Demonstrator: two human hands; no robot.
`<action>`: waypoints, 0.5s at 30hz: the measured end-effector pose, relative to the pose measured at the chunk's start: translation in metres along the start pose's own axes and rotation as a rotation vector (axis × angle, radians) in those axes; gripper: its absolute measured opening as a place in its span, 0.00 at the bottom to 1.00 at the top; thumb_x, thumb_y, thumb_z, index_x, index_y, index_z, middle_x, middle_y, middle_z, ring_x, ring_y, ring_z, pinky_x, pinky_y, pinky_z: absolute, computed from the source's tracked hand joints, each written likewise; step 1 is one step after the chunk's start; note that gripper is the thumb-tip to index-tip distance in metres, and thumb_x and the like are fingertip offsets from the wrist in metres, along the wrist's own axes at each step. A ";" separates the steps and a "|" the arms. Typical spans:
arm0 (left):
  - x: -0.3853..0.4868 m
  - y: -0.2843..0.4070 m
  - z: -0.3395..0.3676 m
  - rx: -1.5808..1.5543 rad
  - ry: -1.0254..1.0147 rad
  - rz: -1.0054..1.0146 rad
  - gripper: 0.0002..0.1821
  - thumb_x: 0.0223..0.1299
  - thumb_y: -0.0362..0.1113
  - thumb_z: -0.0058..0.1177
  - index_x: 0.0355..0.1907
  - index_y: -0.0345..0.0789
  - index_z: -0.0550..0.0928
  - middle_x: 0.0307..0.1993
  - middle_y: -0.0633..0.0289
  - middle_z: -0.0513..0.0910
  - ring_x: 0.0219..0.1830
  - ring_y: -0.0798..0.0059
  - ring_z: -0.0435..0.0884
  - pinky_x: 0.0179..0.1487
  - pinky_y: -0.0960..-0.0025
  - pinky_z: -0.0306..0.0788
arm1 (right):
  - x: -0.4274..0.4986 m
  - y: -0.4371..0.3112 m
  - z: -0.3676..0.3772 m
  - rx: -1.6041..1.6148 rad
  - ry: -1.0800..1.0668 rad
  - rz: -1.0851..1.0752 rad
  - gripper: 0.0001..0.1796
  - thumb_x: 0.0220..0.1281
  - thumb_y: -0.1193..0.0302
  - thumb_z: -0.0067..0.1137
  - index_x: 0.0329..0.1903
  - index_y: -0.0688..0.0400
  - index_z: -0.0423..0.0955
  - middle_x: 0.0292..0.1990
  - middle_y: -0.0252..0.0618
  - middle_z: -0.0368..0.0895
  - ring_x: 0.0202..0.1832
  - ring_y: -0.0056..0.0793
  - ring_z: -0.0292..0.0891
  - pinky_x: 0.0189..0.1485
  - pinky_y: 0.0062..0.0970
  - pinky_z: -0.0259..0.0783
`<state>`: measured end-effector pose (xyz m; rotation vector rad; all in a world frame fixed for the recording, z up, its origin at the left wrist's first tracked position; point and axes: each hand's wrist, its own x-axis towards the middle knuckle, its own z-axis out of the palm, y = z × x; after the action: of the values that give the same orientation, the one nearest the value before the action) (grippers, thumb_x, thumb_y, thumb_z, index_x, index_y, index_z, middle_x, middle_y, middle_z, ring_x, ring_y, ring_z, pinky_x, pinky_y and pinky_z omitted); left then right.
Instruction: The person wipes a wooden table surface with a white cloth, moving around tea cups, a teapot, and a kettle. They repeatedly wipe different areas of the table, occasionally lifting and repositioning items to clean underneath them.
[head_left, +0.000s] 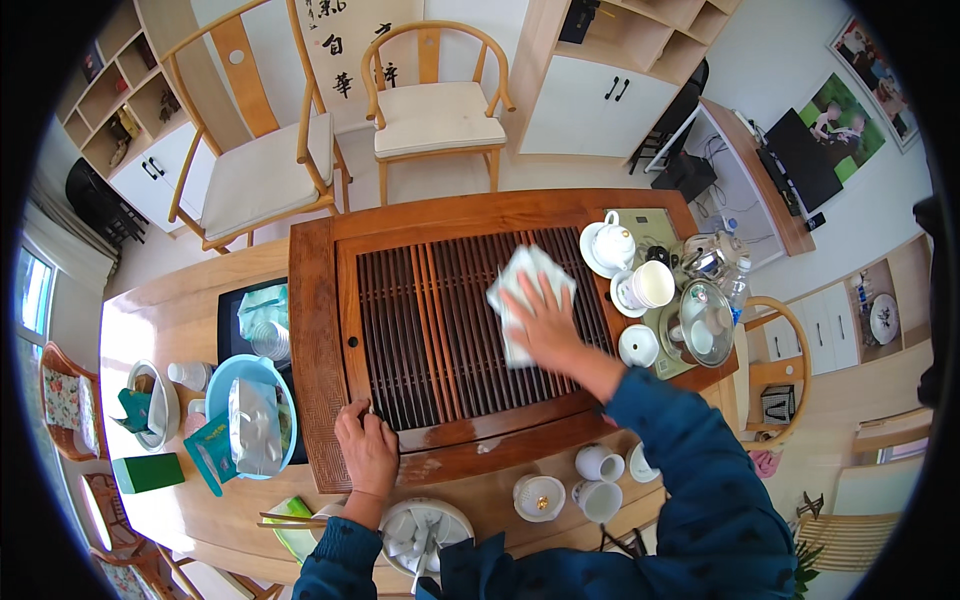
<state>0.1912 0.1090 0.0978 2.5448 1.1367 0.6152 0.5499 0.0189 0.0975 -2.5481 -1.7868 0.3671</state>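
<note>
A wooden tea tray (311, 360) with dark slats fills the middle of the view. My right hand (541, 322) lies spread, palm down, on a white cloth (517, 281) on the right part of the slats. At the tray's near left corner rests my left hand (367, 450), its fingers curled at the frame; whether it holds anything there is unclear. Right of the slats stand a white lidded teapot (613, 245) on a saucer, stacked white cups (652, 285) and a small white lid (639, 346).
A glass pot (705, 322), a glass kettle (709, 255) and a plastic bottle (739, 285) stand at the right. Left are a light blue basin (292, 427) with packets and a green box (148, 473). Nearer me are a bowl of crockery (465, 517) and white cups (598, 501).
</note>
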 end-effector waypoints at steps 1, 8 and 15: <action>0.000 0.001 0.000 -0.004 0.000 -0.004 0.06 0.57 0.25 0.55 0.37 0.29 0.75 0.57 0.46 0.72 0.59 0.44 0.70 0.65 0.48 0.63 | 0.038 0.007 -0.006 0.003 -0.002 0.051 0.37 0.78 0.45 0.40 0.83 0.33 0.43 0.84 0.40 0.30 0.84 0.51 0.20 0.80 0.63 0.21; 0.000 0.002 0.000 -0.003 -0.018 -0.006 0.06 0.57 0.25 0.55 0.36 0.29 0.74 0.57 0.46 0.72 0.58 0.44 0.70 0.64 0.48 0.64 | 0.192 0.042 -0.039 0.071 0.138 0.356 0.36 0.77 0.41 0.34 0.82 0.31 0.46 0.84 0.39 0.35 0.84 0.53 0.25 0.78 0.69 0.26; 0.000 0.001 -0.002 0.006 -0.019 -0.006 0.08 0.57 0.26 0.56 0.38 0.29 0.75 0.57 0.47 0.72 0.60 0.45 0.70 0.65 0.48 0.63 | 0.150 0.046 -0.028 0.057 0.100 0.467 0.39 0.77 0.39 0.32 0.83 0.33 0.38 0.84 0.38 0.27 0.84 0.53 0.21 0.77 0.69 0.26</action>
<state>0.1909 0.1086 0.0996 2.5461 1.1412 0.5859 0.6462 0.1460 0.0902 -2.8625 -1.1180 0.2795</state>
